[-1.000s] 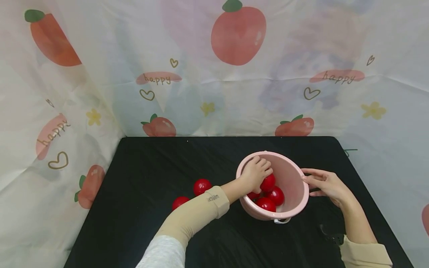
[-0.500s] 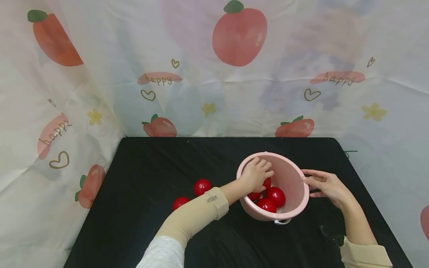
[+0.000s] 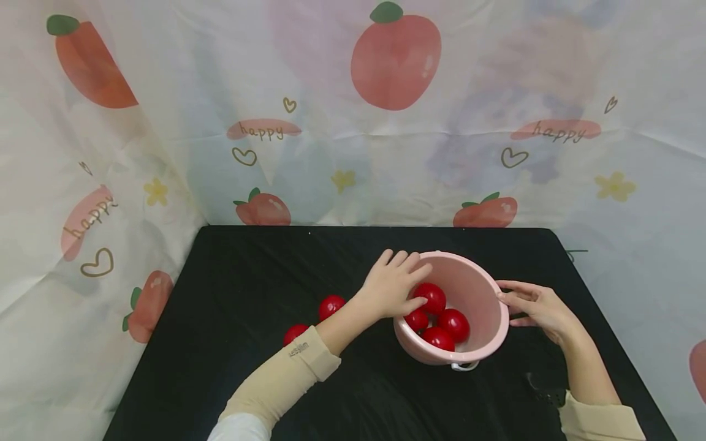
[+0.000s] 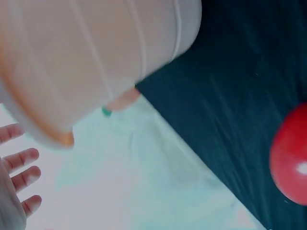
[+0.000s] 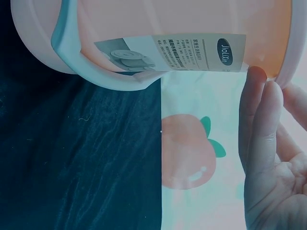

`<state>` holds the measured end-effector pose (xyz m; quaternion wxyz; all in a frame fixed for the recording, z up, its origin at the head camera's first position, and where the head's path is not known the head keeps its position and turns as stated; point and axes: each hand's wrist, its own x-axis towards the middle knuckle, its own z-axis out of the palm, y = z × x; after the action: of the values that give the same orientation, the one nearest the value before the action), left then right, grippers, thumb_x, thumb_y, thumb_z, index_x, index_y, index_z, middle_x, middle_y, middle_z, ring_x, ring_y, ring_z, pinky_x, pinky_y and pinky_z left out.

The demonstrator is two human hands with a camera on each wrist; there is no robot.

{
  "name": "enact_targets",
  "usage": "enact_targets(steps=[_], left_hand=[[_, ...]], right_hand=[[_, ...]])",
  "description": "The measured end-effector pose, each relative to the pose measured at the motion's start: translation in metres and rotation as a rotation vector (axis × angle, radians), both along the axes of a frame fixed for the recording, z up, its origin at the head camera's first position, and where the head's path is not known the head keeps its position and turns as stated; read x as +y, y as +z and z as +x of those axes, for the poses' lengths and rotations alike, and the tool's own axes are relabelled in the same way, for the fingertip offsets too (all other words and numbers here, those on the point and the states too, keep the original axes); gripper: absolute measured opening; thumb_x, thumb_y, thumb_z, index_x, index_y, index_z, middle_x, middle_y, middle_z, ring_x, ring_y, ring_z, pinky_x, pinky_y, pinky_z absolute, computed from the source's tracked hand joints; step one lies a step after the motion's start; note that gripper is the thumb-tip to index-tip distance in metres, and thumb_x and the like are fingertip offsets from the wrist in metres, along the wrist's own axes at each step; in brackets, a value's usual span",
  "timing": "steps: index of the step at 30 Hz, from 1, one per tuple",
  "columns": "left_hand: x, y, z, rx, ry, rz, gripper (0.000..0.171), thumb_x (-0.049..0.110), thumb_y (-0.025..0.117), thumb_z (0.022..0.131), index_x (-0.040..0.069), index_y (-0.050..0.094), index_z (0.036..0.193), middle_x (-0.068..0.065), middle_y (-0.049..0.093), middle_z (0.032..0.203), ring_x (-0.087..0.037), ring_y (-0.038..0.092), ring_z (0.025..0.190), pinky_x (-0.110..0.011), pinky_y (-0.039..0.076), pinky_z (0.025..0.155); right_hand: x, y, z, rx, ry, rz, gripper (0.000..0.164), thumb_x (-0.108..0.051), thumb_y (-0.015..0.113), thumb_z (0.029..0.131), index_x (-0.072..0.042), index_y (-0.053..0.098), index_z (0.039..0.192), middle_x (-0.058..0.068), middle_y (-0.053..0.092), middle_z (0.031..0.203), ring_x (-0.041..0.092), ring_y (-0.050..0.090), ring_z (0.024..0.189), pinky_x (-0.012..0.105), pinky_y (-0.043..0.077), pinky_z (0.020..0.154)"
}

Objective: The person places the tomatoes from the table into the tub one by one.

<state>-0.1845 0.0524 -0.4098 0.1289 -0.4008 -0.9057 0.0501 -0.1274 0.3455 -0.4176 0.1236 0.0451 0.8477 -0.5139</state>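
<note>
A pink bucket [image 3: 478, 306] stands on the black-covered table, with several shiny red balls [image 3: 455, 324] inside. My left hand [image 3: 393, 288] is over the bucket's left rim, fingers spread and holding nothing. Its thumb overlaps a red ball [image 3: 431, 297] in the head view. In the left wrist view, the fingers [image 4: 25, 177] are extended beside the bucket's rim. My right hand [image 3: 543, 309] holds the right side of the rim between thumb and fingers. The right wrist view shows the thumb [image 5: 269, 120] right at the rim, near a printed label [image 5: 206, 52].
Two more red balls lie on the table left of the bucket: one ball [image 3: 331, 305] just behind my left forearm, another ball [image 3: 295, 332] partly hidden by the sleeve. The bucket's white handle [image 3: 465, 366] hangs at its front. A patterned curtain [image 3: 342, 147] rises behind the table.
My left hand has let go of a red ball inside the bucket, spread its fingers and moved left to the rim. The ball now rests among the others. My right hand stays at the rim.
</note>
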Motion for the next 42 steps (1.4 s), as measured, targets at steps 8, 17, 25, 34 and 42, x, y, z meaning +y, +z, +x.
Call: enact_targets(steps=[8, 17, 25, 34, 42], left_hand=[[-0.074, -0.010, 0.016, 0.052, 0.152, 0.132, 0.061, 0.059, 0.053, 0.080, 0.026, 0.047, 0.130, -0.002, 0.046, 0.129, -0.021, 0.041, 0.113, -0.041, 0.032, 0.095], [-0.149, -0.053, 0.033, -0.024, 0.330, 0.207, 0.064, 0.055, 0.060, 0.075, 0.020, 0.050, 0.128, -0.007, 0.048, 0.124, -0.025, 0.042, 0.109, -0.045, 0.032, 0.094], [-0.194, -0.097, 0.054, -0.112, 0.437, 0.233, 0.073, 0.063, 0.060, 0.069, 0.018, 0.052, 0.126, -0.010, 0.048, 0.123, -0.027, 0.044, 0.108, -0.049, 0.033, 0.094], [-0.207, -0.125, 0.073, -0.190, 0.465, 0.215, 0.080, 0.069, 0.062, 0.063, 0.019, 0.051, 0.125, -0.008, 0.049, 0.120, -0.026, 0.044, 0.105, -0.050, 0.033, 0.092], [-0.207, -0.134, 0.074, -0.199, 0.468, 0.217, 0.081, 0.067, 0.065, 0.061, 0.019, 0.050, 0.125, -0.008, 0.048, 0.117, -0.026, 0.045, 0.103, -0.050, 0.034, 0.090]], right_hand=[[0.000, -0.002, -0.001, 0.001, -0.006, -0.003, 0.059, -0.031, 0.060, 0.088, 0.008, 0.042, 0.130, -0.003, 0.063, 0.099, 0.012, 0.065, 0.078, 0.035, 0.054, 0.065], [0.000, -0.003, 0.000, 0.003, -0.008, 0.015, 0.061, -0.031, 0.059, 0.088, 0.008, 0.040, 0.131, 0.002, 0.064, 0.101, 0.012, 0.065, 0.077, 0.036, 0.054, 0.065], [-0.001, -0.002, -0.001, 0.005, -0.007, 0.014, 0.060, -0.031, 0.060, 0.088, 0.008, 0.041, 0.130, 0.000, 0.064, 0.100, 0.012, 0.065, 0.077, 0.035, 0.054, 0.065], [-0.001, 0.000, 0.000, 0.007, -0.004, 0.005, 0.060, -0.031, 0.060, 0.088, 0.008, 0.041, 0.130, -0.003, 0.064, 0.098, 0.013, 0.065, 0.078, 0.034, 0.054, 0.064], [-0.002, -0.002, 0.001, 0.016, -0.006, 0.021, 0.059, -0.031, 0.060, 0.088, 0.007, 0.042, 0.130, 0.002, 0.065, 0.098, 0.014, 0.065, 0.076, 0.035, 0.054, 0.064]])
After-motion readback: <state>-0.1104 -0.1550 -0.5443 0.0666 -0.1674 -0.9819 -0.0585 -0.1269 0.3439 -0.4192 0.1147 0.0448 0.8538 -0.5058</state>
